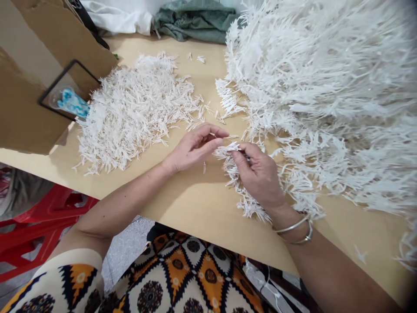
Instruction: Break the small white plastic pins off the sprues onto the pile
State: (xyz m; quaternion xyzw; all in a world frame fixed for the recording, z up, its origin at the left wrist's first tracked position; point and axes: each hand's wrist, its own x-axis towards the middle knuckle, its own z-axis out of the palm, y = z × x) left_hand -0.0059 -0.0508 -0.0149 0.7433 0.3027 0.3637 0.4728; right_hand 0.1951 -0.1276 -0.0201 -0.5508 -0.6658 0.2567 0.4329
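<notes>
My right hand point(259, 174) is closed round a long white plastic strip with many small prongs point(241, 198), which trails toward the table's near edge. My left hand point(197, 145) meets it at the strip's upper end, fingers pinched together on a small white piece there. A big heap of the same pronged strips point(325, 95) fills the right side of the table. A flatter pile of small loose white pieces point(133, 111) lies to the left of my hands.
The tan table point(195, 208) has its near edge just above my patterned lap. A cardboard box point(29, 100) with a black frame and a blue-and-clear bag point(70, 102) stands at the left. Green and white cloth point(192, 19) lies at the back. A red stool point(35, 226) sits below left.
</notes>
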